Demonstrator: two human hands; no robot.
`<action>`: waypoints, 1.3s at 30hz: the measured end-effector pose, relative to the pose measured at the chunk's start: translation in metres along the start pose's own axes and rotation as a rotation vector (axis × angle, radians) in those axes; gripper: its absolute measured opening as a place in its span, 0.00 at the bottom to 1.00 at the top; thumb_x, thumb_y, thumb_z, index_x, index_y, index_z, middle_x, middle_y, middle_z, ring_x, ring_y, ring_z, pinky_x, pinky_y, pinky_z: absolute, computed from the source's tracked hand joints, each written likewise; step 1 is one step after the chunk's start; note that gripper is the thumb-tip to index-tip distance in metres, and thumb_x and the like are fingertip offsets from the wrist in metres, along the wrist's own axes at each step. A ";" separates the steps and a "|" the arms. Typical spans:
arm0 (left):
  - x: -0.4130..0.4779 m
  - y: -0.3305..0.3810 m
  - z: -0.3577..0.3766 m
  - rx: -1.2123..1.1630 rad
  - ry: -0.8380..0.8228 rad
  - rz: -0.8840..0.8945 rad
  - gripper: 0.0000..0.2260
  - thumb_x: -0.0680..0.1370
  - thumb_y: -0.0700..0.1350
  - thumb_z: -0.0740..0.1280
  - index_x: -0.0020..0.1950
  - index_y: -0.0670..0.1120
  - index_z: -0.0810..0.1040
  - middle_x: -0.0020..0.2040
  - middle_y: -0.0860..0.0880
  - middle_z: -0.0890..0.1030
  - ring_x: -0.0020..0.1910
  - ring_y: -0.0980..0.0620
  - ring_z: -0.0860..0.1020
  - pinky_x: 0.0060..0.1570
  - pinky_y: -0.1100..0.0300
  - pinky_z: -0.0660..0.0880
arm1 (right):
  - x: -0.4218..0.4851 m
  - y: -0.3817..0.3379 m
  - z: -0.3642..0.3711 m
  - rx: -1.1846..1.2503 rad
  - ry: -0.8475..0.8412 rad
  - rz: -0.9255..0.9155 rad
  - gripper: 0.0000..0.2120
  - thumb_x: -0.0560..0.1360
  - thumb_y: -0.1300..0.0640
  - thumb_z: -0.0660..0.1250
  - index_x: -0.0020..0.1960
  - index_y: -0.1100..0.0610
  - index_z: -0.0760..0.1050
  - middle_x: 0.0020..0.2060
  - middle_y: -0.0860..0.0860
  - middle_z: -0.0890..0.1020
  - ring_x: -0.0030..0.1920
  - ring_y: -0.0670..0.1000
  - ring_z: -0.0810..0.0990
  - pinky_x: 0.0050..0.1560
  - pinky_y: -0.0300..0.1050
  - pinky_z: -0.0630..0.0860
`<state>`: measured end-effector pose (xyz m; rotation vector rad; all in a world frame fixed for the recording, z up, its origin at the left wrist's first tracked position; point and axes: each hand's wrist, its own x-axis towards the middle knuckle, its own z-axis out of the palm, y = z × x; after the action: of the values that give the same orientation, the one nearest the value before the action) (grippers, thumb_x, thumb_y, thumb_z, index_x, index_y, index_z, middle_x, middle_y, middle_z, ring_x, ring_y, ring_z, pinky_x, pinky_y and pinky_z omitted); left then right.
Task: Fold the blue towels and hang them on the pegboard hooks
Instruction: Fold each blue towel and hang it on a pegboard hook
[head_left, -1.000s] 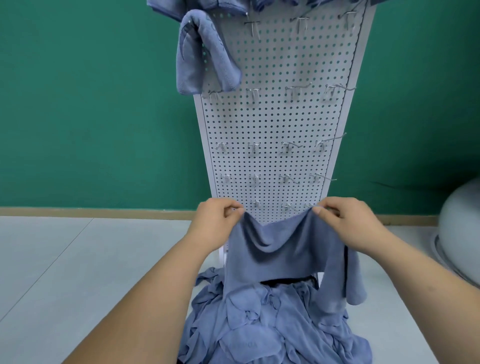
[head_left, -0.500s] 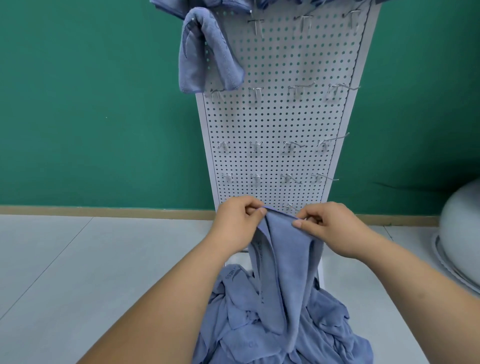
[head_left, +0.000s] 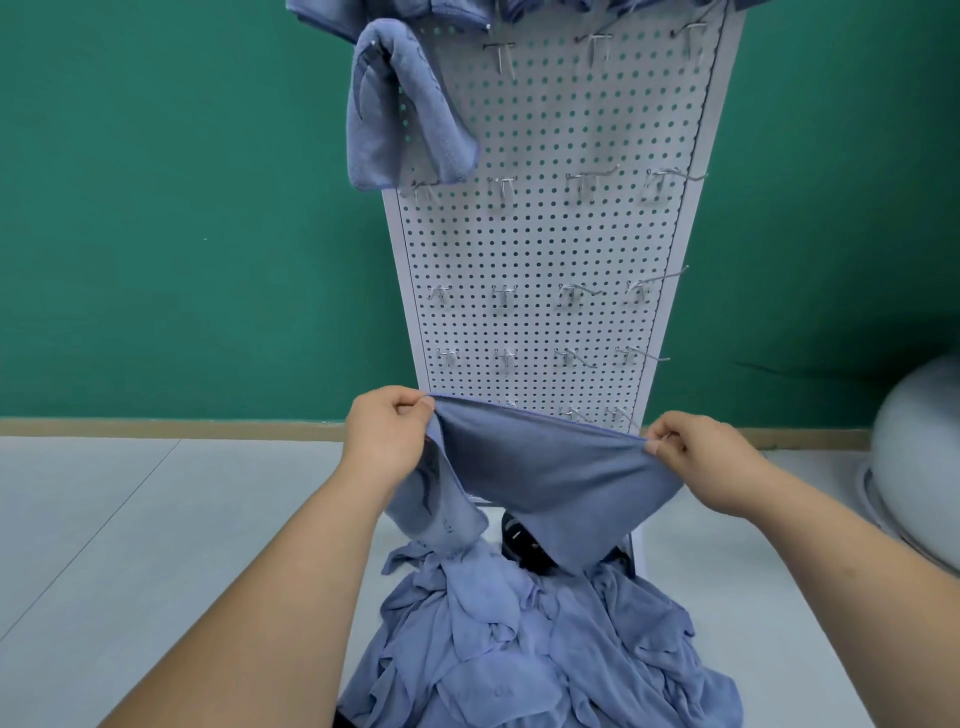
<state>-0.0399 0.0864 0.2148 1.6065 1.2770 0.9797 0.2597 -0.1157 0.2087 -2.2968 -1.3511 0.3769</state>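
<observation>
Both hands' fingers (head_left: 415, 410) pinch the blue towel's (head_left: 550, 467) top corners, stretched between them.

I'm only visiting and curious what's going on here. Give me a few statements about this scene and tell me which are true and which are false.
1. The left hand and the right hand both pinch the top edge of one blue towel, spread between them. True.
2. Every hook on the pegboard is bare. False: a folded towel hangs at its upper left.
3. A pile of blue towels lies below the hands. True.
4. The wall behind the pegboard is red. False: it is green.
</observation>
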 end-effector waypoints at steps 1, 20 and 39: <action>-0.001 -0.001 0.001 0.011 -0.010 0.000 0.05 0.80 0.44 0.73 0.45 0.50 0.86 0.37 0.52 0.86 0.38 0.47 0.83 0.52 0.46 0.84 | 0.001 -0.003 0.001 0.087 0.008 -0.002 0.06 0.84 0.55 0.65 0.49 0.47 0.76 0.38 0.52 0.83 0.37 0.51 0.78 0.38 0.48 0.76; -0.054 0.039 0.037 -0.311 -0.557 0.036 0.15 0.76 0.34 0.77 0.60 0.46 0.84 0.51 0.42 0.88 0.48 0.48 0.85 0.53 0.60 0.80 | -0.026 -0.082 0.007 0.363 0.026 -0.334 0.03 0.76 0.52 0.78 0.44 0.45 0.86 0.39 0.44 0.87 0.41 0.44 0.83 0.47 0.36 0.78; -0.066 0.044 0.044 -0.202 -0.544 0.210 0.08 0.78 0.35 0.75 0.55 0.44 0.84 0.46 0.46 0.88 0.46 0.54 0.84 0.52 0.64 0.80 | -0.027 -0.080 0.010 0.292 0.057 -0.312 0.09 0.77 0.46 0.76 0.53 0.43 0.78 0.36 0.40 0.86 0.40 0.44 0.84 0.44 0.42 0.78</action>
<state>0.0042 0.0100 0.2365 1.7123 0.6310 0.6948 0.1823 -0.1031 0.2401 -1.8145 -1.4877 0.3744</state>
